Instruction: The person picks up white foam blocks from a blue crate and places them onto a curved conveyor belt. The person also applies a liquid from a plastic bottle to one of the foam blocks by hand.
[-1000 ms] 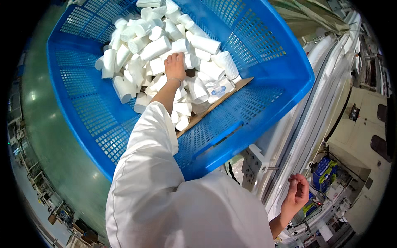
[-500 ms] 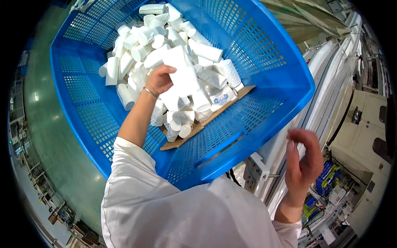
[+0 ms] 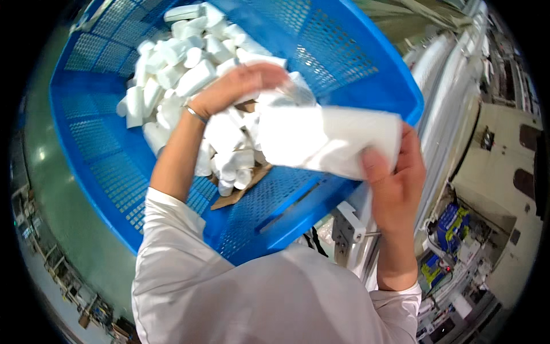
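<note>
A big blue plastic crate (image 3: 366, 63) holds several white wrapped packs (image 3: 183, 74) and a brown cardboard piece (image 3: 238, 192). I hold one white pack (image 3: 326, 137) with both hands above the crate's near right corner. My left hand (image 3: 240, 86) grips its left end from above. My right hand (image 3: 392, 178) grips its right end, with the thumb on the front face. Both arms wear white sleeves.
A green floor (image 3: 63, 218) lies to the left of the crate. White machine rails (image 3: 452, 97) run along the right side. Below right stands equipment with blue and yellow parts (image 3: 450, 235).
My left hand has lifted a white pack out of the pile and brought it right. My right hand rose from the lower right and took hold of its other end.
</note>
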### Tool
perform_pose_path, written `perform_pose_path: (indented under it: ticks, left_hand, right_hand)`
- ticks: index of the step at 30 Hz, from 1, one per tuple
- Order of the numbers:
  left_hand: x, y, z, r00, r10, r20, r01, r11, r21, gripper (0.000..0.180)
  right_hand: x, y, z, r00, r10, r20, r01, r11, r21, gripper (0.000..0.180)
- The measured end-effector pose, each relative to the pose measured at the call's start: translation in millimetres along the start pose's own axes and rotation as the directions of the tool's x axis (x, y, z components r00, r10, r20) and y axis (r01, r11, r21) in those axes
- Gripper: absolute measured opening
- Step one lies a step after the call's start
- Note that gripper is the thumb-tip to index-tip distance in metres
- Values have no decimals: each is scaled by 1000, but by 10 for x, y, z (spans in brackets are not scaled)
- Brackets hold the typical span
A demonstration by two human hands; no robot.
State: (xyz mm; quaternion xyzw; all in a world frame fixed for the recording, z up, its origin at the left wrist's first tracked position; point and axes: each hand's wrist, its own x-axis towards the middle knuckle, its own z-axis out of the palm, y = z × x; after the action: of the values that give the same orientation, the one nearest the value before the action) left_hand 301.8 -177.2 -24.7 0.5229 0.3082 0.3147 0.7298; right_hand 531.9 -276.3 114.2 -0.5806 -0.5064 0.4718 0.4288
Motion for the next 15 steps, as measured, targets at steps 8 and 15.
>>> perform_pose_path:
  ticks: [8,15]
  left_hand:
    - [453,-1635,-1265,823,-42,-567,566,153,810,79]
    - [436,-1167,-978,840,-36,-541,540,133,831,68]
  right_hand:
    - [-82,-90,-343,945,313,-96,-258,893,369,39]
    - [-660,9,-1019,911,378,-166,-208,768,606,45]
